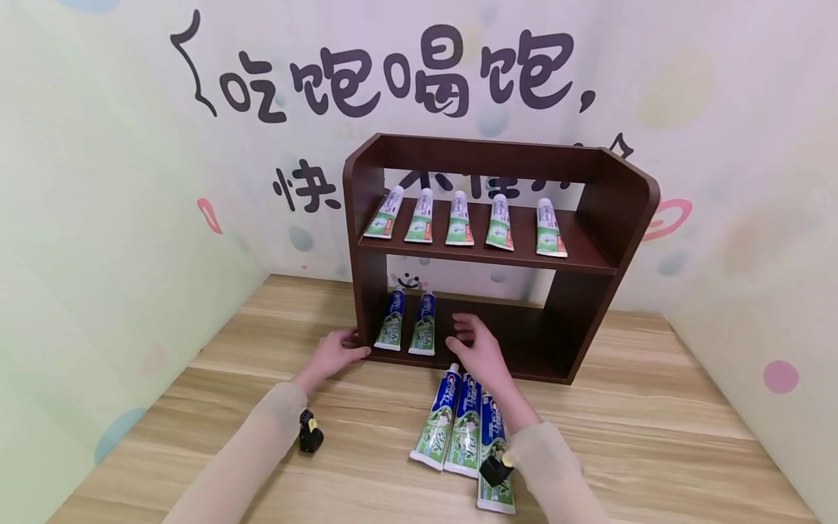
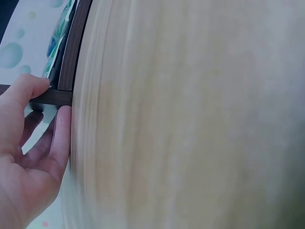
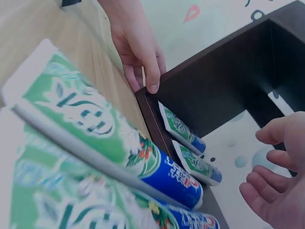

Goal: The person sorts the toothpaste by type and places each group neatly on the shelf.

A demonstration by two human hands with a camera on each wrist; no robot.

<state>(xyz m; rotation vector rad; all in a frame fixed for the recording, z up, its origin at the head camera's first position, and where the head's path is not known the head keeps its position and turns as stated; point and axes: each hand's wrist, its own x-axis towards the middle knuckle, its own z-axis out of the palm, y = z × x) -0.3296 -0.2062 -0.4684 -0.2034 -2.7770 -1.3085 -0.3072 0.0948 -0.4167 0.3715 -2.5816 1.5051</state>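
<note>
My left hand [image 1: 337, 353] grips the lower left corner of a dark brown two-tier shelf [image 1: 599, 240]; in the left wrist view the thumb lies on one side of the edge, the fingers on the other. The right hand [image 1: 481, 353] hovers at the front of the lower tier, fingers loosely bent and holding nothing. Left of it, two blue-and-green toothpaste tubes [image 1: 423, 324] lie on the lower tier, caps toward the back. Three matching toothpaste tubes [image 1: 437, 418] lie side by side on the table below, one partly hidden by the right wrist.
Several white-and-green toothpaste tubes [image 1: 460, 218] lie in a row on the upper tier. The wood-grain table [image 1: 353, 451] meets a patterned wall [image 1: 275, 44] with black lettering behind the shelf. Small black devices [image 1: 310, 433] sit on both wrists.
</note>
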